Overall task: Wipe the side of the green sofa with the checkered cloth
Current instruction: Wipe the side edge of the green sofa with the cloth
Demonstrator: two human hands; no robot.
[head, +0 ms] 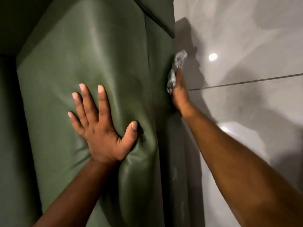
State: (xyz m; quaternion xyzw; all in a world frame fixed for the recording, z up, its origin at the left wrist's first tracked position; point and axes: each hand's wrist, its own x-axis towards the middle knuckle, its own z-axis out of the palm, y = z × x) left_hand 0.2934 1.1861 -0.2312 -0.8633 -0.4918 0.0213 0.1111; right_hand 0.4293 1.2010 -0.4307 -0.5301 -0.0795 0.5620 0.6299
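**ITEM: Sofa side wipe, in progress**

- Green sofa (91, 51): arm top faces cam; side panel drops away at rt, next to tiled floor (246, 112).
- Left hand (101, 128): fingers spread, palm flat on arm top, holding nothing; prob. bracing the body.
- Right hand (178, 94): pressing checkered cloth (176, 69) flat to side panel; finger closure can't be told, edge-on and blurred.

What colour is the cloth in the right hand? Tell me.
Pale grey-white cloth, blurred, so no check pattern is discernible; the head view shows it pressed against the green sofa.
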